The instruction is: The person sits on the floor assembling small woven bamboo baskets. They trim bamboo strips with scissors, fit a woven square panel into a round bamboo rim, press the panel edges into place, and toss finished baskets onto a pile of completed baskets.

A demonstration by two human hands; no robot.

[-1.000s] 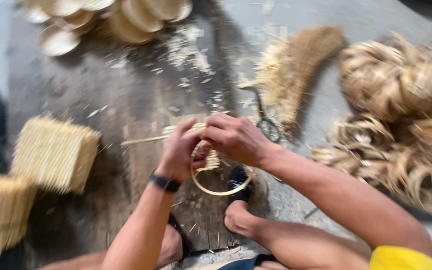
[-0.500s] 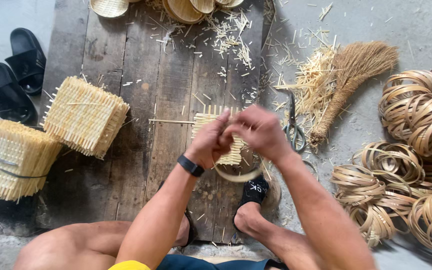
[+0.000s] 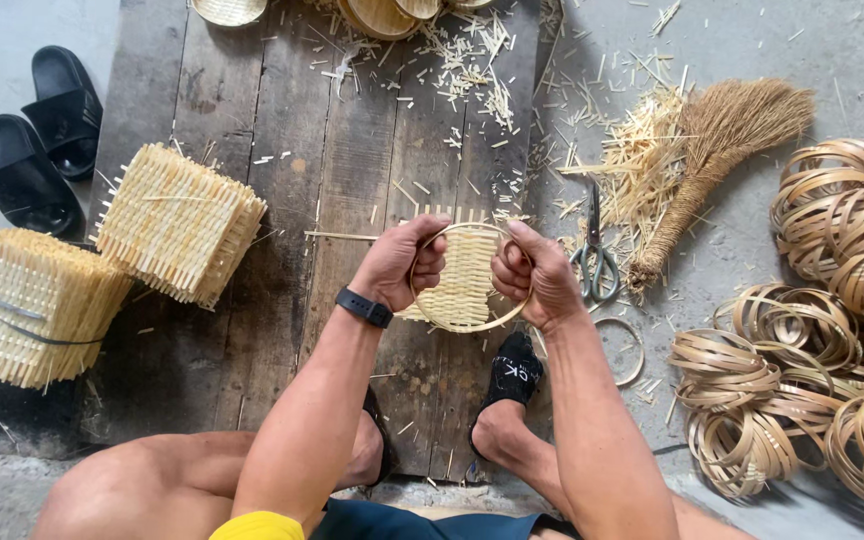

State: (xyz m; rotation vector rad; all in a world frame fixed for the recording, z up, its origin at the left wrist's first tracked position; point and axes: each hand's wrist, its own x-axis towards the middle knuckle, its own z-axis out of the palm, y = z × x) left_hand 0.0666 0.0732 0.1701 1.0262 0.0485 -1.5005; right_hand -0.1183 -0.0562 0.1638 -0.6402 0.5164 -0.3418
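Now spread apart, left hand (image 3: 399, 265) and right hand (image 3: 540, 275), fingers (image 3: 430, 262) clenched on opposite sides of hoop (image 3: 471, 325), holding it round woven mat (image 3: 465, 275) between them, likely to seat it. Scissors (image 3: 595, 262) just right of fingers.

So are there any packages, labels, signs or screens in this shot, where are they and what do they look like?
No packages or signs.
Wristband: on the left wrist, a narrow black band; any screen on it cannot be made out.
Sandal: on the foot below the right hand, black, with small white lettering.
Left hand and right hand hold a woven mat inside a thin round hoop; no labels on these.
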